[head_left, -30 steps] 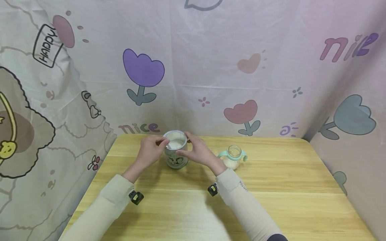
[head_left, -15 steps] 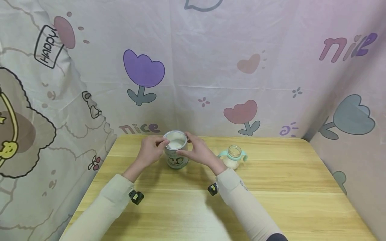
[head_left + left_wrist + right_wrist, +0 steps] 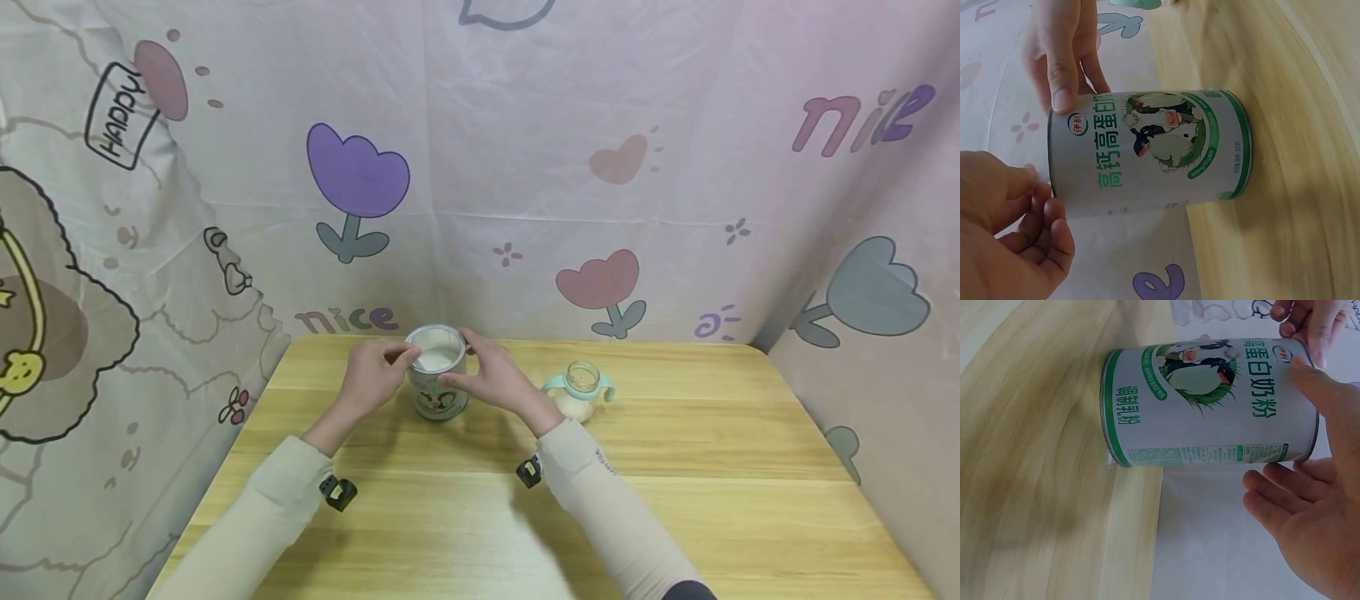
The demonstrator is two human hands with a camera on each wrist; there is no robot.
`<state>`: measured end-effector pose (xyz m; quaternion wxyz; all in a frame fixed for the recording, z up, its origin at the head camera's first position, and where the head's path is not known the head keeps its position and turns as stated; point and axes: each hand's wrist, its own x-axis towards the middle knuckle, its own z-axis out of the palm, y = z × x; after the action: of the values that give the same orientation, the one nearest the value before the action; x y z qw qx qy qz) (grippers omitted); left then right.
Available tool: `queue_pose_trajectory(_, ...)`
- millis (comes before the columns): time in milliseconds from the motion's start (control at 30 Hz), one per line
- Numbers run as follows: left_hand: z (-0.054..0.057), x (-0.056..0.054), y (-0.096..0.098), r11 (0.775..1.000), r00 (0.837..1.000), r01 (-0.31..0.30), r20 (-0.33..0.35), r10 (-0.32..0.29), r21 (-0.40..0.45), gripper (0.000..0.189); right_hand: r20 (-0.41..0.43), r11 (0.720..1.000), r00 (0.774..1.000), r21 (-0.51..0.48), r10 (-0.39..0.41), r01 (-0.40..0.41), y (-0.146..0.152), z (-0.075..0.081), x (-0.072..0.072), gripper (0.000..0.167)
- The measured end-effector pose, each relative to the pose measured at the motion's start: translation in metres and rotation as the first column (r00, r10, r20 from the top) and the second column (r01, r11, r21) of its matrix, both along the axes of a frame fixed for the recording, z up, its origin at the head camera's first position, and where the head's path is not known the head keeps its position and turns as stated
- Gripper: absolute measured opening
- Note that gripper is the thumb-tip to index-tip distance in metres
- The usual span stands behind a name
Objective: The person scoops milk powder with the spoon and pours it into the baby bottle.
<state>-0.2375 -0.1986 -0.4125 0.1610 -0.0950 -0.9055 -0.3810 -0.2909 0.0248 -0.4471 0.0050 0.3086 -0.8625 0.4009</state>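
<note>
A white and green milk powder can (image 3: 438,385) stands upright near the table's back edge, its open top showing pale powder. A cow picture and Chinese lettering cover its side (image 3: 1147,144). My right hand (image 3: 498,377) grips the upper can from the right, thumb on the front (image 3: 1310,381) and fingers round the far side. My left hand (image 3: 375,371) is at the left of the rim, its fingers (image 3: 1054,244) bent and tips bunched right at the edge. I cannot tell whether those tips pinch anything.
A glass baby bottle (image 3: 582,392) with mint-green handles and pale contents stands uncapped to the right, beyond my right wrist. The wooden table (image 3: 720,450) meets a printed cloth backdrop (image 3: 487,167) behind. A little white powder (image 3: 1109,458) lies by the can's base.
A slim pale thing showing by my left fingertips inside the can a second ago no longer shows. Both hands and the can stay in place.
</note>
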Motion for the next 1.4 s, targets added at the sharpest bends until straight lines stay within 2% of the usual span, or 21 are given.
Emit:
queue_pose_trajectory(167, 0.000, 0.002, -0.001, 0.999, 0.999, -0.035, 0.037, 0.034, 0.029, 0.025, 0.006, 1.000, 1.000, 0.004, 0.001, -0.001, -0.001, -0.001, 0.001, 0.077)
queue_pose_trajectory(333, -0.001, 0.003, -0.003, 0.993, 0.993, -0.103, 0.061, 0.100, 0.056, 0.026, 0.013, 1.000, 1.000, 0.008, -0.005, 0.005, -0.001, -0.001, 0.003, 0.079)
queue_pose_trajectory(500, -0.003, 0.001, -0.005, 0.982, 0.985, -0.164, 0.070, 0.158, 0.093, 0.026, 0.016, 1.000, 1.000, -0.007, -0.003, 0.003, 0.000, -0.002, 0.003, 0.079)
queue_pose_trajectory(667, -0.002, -0.001, -0.010, 0.962, 0.973, -0.211, 0.130, 0.190, 0.174, 0.025, 0.011, 1.000, 1.000, -0.011, -0.004, 0.005, 0.000, -0.002, 0.003, 0.079)
queue_pose_trajectory(900, 0.002, -0.003, -0.014, 0.897, 0.944, -0.298, 0.242, 0.226, 0.325, 0.028, 0.010, 1.000, 1.000, -0.001, -0.017, 0.017, 0.001, -0.001, 0.003, 0.082)
queue_pose_trajectory(1067, 0.008, -0.002, -0.015, 0.844, 0.935, -0.317, 0.292, 0.202, 0.433, 0.032, 0.002, 1.000, 1.000, 0.007, -0.027, 0.027, 0.003, -0.001, 0.003, 0.084)
queue_pose_trajectory(1267, 0.010, -0.001, -0.017, 0.765, 0.927, -0.335, 0.337, 0.164, 0.549, 0.037, -0.005, 0.999, 1.000, 0.009, -0.031, 0.031, 0.005, -0.001, 0.003, 0.084)
queue_pose_trajectory(1400, 0.011, 0.000, -0.018, 0.732, 0.920, -0.348, 0.362, 0.148, 0.586, 0.040, 0.000, 1.000, 1.000, 0.001, -0.028, 0.028, 0.006, -0.001, 0.004, 0.081)
